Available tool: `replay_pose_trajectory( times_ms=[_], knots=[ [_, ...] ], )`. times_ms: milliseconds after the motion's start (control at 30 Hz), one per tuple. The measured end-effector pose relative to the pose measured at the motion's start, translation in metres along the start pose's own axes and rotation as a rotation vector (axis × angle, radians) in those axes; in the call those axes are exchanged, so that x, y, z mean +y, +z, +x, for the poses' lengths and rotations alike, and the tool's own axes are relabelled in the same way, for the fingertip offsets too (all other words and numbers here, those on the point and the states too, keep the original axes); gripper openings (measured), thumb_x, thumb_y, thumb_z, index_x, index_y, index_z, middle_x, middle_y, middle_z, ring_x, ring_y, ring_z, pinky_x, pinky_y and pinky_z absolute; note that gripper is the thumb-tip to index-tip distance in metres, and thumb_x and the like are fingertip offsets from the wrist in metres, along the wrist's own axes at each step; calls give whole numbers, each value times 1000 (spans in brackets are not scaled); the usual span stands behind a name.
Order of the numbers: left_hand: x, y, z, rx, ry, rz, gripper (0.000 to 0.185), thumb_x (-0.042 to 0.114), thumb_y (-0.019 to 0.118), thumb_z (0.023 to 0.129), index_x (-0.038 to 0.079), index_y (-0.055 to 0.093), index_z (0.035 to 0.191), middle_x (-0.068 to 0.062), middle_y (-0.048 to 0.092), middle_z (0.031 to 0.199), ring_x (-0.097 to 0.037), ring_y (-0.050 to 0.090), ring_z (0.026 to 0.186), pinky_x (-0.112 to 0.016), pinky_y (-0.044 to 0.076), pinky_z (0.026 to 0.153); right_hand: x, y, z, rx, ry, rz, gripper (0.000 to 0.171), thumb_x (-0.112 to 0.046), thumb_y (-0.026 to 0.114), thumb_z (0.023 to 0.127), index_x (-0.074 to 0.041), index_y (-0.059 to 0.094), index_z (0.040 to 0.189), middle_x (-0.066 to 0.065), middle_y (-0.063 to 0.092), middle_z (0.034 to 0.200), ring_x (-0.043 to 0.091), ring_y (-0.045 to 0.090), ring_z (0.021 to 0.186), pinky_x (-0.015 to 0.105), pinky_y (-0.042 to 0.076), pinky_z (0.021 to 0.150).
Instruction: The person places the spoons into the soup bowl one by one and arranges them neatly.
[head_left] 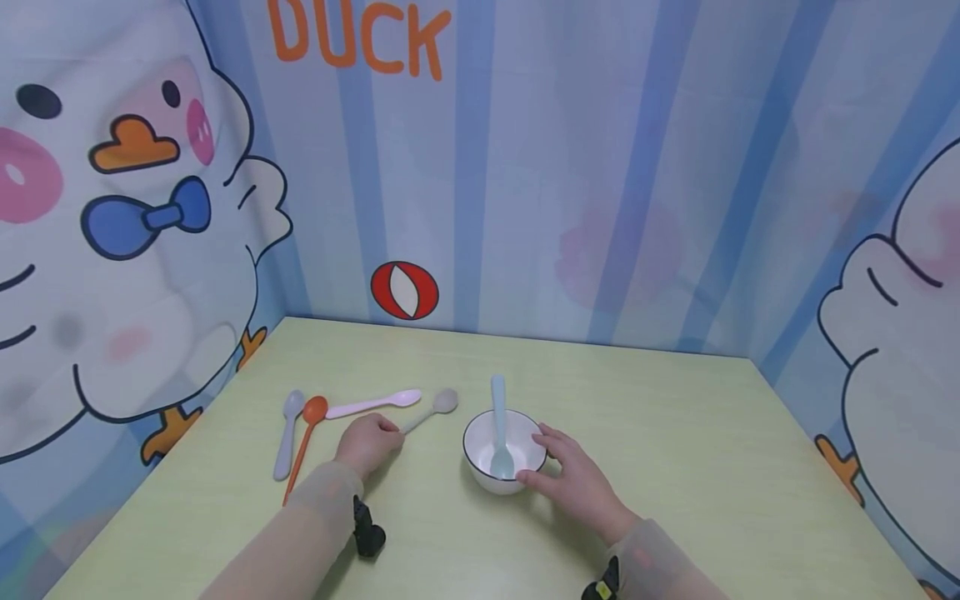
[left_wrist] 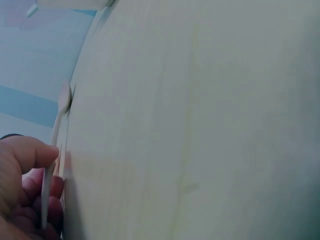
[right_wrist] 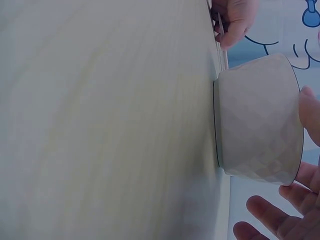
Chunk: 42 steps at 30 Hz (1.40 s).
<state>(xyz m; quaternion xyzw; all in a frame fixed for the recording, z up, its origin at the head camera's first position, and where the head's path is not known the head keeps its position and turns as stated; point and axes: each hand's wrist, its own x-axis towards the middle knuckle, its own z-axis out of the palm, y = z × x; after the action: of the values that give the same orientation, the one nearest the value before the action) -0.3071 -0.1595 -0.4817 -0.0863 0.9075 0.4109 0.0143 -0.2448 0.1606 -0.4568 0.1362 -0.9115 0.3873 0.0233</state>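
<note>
A person is sitting at a pale yellow-green worktop (head_left: 675, 433) enclosed by blue striped walls printed with cartoon ducks; both sleeved forearms are reaching forward. The left hand (head_left: 367, 443) is lying on the worktop with its fingers curled, pinching the thin handle of a beige plastic spoon (head_left: 435, 408); the spoon's rounded end is pointing away and to the right, resting flat just left of the bowl; the left wrist view is showing the thumb (left_wrist: 30, 152) pressing on that handle. The right hand (head_left: 573, 475) is cupping the right side of a small white ceramic bowl with a dark rim (head_left: 480, 475), its relaxed fingers touching the faceted outer wall without closing round it. A light blue plastic spoon (head_left: 498, 425) is standing inside the bowl, its handle leaning over the far rim. To the left of the left hand, three more spoons are lying on the worktop: a pale pink spoon (head_left: 375, 404), an orange spoon (head_left: 306, 437) and a grey spoon (head_left: 287, 433), close together.
</note>
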Motion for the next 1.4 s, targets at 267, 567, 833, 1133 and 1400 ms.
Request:
replay_pose_trajectory(
  times_ms=[267,567,833,1133,1400],
  knots=[
    [1,-3,-2,-22,0,-63,16,19,68,85,8,66,97,-5,63,93,-22,53,82,-32,42,70,2,1,0,-3,30,3,68,-39,76,81,-4,54,135,10,39,149,34,48,125,52,40,102],
    [-2,-9,-5,-7,-19,-177,25,23,65,90,7,66,109,-11,62,111,-26,52,96,-40,44,83,2,2,1,-13,31,15,68,-39,75,82,-4,53,135,11,39,150,35,49,125,52,39,102],
    [-2,-12,-6,9,-56,-325,29,22,65,91,5,63,115,-14,58,119,-29,50,105,-44,41,93,1,2,0,-3,15,13,67,-38,76,82,-3,53,135,11,39,149,35,49,125,52,40,101],
    [-3,-13,-5,6,-53,-423,29,15,66,89,2,63,115,-10,60,103,-22,52,88,-31,44,75,2,1,1,2,9,9,68,-39,75,82,-3,53,135,11,40,149,34,51,122,52,41,100],
    [-2,-14,-6,7,-63,-521,31,14,66,90,2,63,118,-7,62,103,-18,54,86,-28,47,75,3,2,1,2,12,5,69,-38,76,82,-3,52,136,11,40,149,34,51,122,52,41,100]
  ],
)
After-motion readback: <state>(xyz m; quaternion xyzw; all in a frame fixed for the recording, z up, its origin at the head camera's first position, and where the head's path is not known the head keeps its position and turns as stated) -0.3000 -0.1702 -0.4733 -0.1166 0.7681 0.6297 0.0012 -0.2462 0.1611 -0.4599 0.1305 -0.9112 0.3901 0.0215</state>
